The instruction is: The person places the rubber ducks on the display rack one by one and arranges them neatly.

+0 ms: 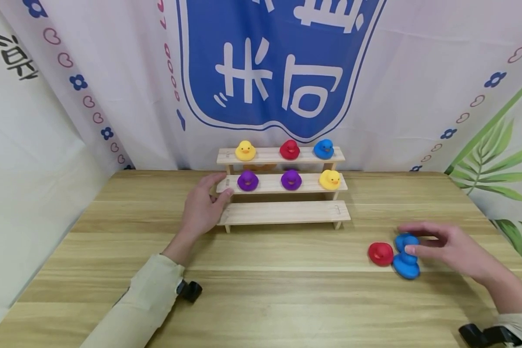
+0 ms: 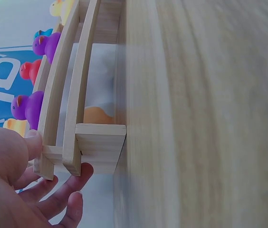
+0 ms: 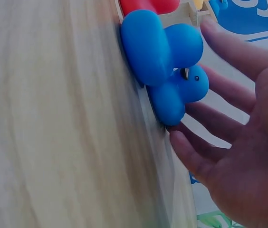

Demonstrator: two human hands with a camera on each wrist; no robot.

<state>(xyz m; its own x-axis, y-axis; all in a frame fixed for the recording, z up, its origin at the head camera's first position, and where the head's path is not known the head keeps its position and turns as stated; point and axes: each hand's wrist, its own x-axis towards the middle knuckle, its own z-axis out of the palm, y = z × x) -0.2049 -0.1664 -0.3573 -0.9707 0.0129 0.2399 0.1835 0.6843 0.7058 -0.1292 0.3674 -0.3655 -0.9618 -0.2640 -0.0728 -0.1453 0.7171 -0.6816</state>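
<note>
A three-tier wooden display rack [image 1: 282,212] stands at the back of the table. My left hand [image 1: 203,205] holds the left end of its middle tier, thumb on top. Yellow, red and blue rubber ducks line the top tier; two purple ducks [image 1: 248,181] and a yellow duck [image 1: 330,180] sit on the middle one. The bottom tier bears no duck. At the right, two blue ducks [image 1: 406,267] stand close together on the table beside a red duck [image 1: 380,253]. My right hand [image 3: 248,123] is around the farther blue duck [image 3: 167,102], its fingers extended and loosely spread.
A wooden table [image 1: 261,299] extends in front of the rack. Behind it hangs a white curtain [image 1: 148,96] with a blue printed panel. An orange shape [image 2: 97,115], partly hidden, shows behind the rack's lower part.
</note>
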